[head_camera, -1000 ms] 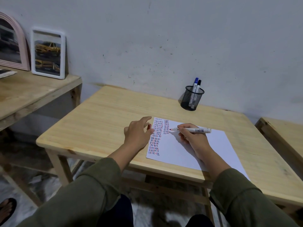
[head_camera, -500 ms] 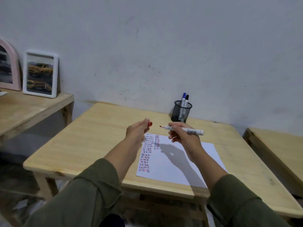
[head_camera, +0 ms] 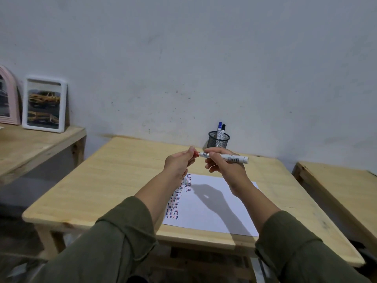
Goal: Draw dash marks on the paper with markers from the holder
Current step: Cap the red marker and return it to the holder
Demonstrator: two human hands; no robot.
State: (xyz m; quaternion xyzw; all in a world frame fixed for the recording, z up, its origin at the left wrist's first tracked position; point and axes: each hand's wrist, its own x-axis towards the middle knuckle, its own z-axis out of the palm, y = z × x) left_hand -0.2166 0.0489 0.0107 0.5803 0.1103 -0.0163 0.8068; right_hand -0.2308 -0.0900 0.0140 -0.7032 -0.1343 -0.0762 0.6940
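My right grip (head_camera: 223, 167) holds white marker (head_camera: 226, 157) above paper (head_camera: 214, 209); left grip (head_camera: 179, 163) pinches red cap (head_camera: 196, 154) at its tip.

A: Where is the white marker (head_camera: 224, 157) sitting?
B: It's lying level above the table, its red cap (head_camera: 196, 154) meeting its tip.
A: And the paper (head_camera: 214, 207)?
B: It's lying flat, carrying columns of red and blue dashes (head_camera: 175, 203) along its left edge.
A: The holder (head_camera: 218, 139)?
B: It's standing upright by the wall, holding a blue-capped and a black-capped marker.
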